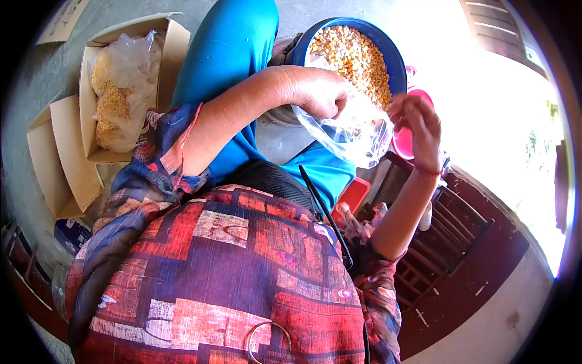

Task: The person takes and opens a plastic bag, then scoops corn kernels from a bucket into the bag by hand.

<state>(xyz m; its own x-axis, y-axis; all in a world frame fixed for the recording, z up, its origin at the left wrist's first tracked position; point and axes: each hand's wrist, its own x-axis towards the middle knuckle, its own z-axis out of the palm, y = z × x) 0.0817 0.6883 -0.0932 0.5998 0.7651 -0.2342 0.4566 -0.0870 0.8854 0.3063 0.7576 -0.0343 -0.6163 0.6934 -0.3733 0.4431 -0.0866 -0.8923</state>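
A clear plastic bag (pixel 359 143) hangs below the rim of a blue tub (pixel 398 67). Small yellow and orange pieces (pixel 351 54), looking like corn kernels, fill the tub. My left hand (pixel 322 94) is closed on the bag's left side, its fingers curled in a fist at the tub's near edge. On the other side, my right hand (pixel 417 124) has its fingers bent together at the bag's right edge; the fingertips are partly blurred. Whatever lies inside the bag is hard to make out. Behind my right hand sits a pink container (pixel 401 144).
To the left stands an open cardboard box (pixel 90 130) holding plastic bags (pixel 114 109) of yellow pieces. Another cardboard box (pixel 50 161) is beside it. A red tray (pixel 353 197) lies near my knee. Dark wooden slats (pixel 448 224) and a low wall are at the right.
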